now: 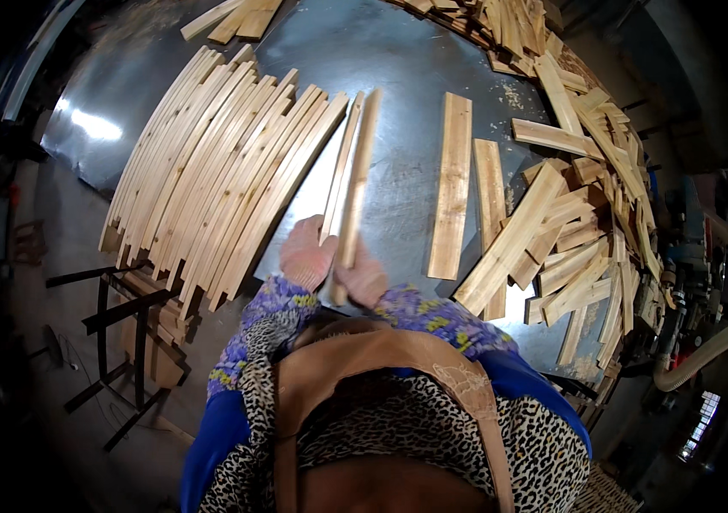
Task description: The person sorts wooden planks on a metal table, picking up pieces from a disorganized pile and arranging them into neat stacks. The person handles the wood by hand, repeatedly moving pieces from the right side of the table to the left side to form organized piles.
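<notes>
Two narrow wooden slats stand out lengthwise in front of me over the metal tabletop (406, 162). My left hand (306, 254), in what looks like a pinkish glove, is closed at the near end of the left slat (341, 175). Beside it, my right hand (362, 275) grips the near end of the right slat (361, 171), which is slightly blurred. The hands are close together, and their fingertips are partly hidden. Left of them lies a row of several wooden strips (218, 171), packed side by side. To the right, two flat boards lie apart, the nearer one being wider (451, 188).
A jumbled heap of wooden pieces (582, 222) covers the table's right side and far right corner. More boards (244, 19) lie at the far left. A black metal frame (137, 316) stands below the left edge. A ribbed hose (706, 352) hangs at the right.
</notes>
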{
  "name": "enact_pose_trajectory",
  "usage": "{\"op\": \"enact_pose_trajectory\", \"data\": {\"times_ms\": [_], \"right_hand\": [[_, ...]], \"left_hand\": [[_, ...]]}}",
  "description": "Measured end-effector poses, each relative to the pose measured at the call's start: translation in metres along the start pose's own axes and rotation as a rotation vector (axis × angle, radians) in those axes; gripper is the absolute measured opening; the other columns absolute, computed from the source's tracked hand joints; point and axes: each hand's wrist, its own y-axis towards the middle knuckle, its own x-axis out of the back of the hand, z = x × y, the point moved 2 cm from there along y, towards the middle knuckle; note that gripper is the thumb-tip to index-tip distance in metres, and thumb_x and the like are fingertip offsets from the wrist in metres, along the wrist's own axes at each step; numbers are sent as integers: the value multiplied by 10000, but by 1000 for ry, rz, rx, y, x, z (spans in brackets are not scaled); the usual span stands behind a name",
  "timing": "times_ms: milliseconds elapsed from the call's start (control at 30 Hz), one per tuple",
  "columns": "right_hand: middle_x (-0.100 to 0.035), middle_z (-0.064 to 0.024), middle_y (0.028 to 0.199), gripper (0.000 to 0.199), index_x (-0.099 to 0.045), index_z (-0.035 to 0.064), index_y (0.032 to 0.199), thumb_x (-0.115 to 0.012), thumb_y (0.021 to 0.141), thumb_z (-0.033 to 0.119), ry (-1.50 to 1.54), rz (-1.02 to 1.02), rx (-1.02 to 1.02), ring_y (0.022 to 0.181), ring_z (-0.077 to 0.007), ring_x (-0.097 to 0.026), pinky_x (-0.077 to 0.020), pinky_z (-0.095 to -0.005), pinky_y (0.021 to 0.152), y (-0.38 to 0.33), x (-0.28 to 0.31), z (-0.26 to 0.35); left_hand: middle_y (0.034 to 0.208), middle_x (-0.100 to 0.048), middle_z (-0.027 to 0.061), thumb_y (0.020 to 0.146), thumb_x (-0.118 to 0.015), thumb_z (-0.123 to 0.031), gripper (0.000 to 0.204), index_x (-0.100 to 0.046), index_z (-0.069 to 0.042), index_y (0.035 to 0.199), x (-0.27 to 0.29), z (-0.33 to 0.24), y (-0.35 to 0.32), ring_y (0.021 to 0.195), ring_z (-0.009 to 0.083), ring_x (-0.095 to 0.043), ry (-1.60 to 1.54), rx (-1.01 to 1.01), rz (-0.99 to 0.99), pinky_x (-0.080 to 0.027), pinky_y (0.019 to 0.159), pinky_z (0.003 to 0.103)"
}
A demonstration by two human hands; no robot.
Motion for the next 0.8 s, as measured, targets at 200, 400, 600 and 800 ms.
{"op": "enact_pose_trajectory", "data": {"times_ms": [200, 400, 600, 800], "right_hand": [[-739, -272, 1196, 442, -699, 34, 1287, -712, 937, 304, -228, 145, 498, 1126, -461, -705, -569, -535, 997, 68, -87, -11], [-733, -270, 1204, 569, -682, 20, 1206, -859, 782, 356, -436, -647, -213, 1197, -462, -685, -558, -539, 1022, 55, 132, -68], [-744, -248, 1231, 514, -617, 34, 1374, -690, 975, 350, -729, -417, -55, 1102, -416, -735, -592, -515, 967, 67, 89, -99], [-740, -227, 1274, 433, -710, 46, 1304, -659, 1000, 350, -411, 52, 291, 1171, -402, -707, -547, -516, 1054, 67, -63, -30]], "left_hand": [[1270, -634, 182, 841, -792, -308, 520, -673, -39, 1269, 53, 39, -15, 1187, 389, -578, 272, -445, -146, -456, 1043, 535], [1413, -596, 173, 839, -813, -343, 623, -638, -54, 1363, 52, 75, -23, 1358, 355, -533, 339, -466, -183, -353, 1207, 582], [1248, -660, 178, 857, -781, -332, 506, -688, -36, 1258, 45, 64, -12, 1201, 383, -617, 143, -590, -271, -421, 1134, 586], [1263, -709, 189, 947, -723, -340, 459, -709, -13, 1269, 35, 25, 1, 1196, 406, -653, -98, -724, -127, -442, 1158, 548]]}}
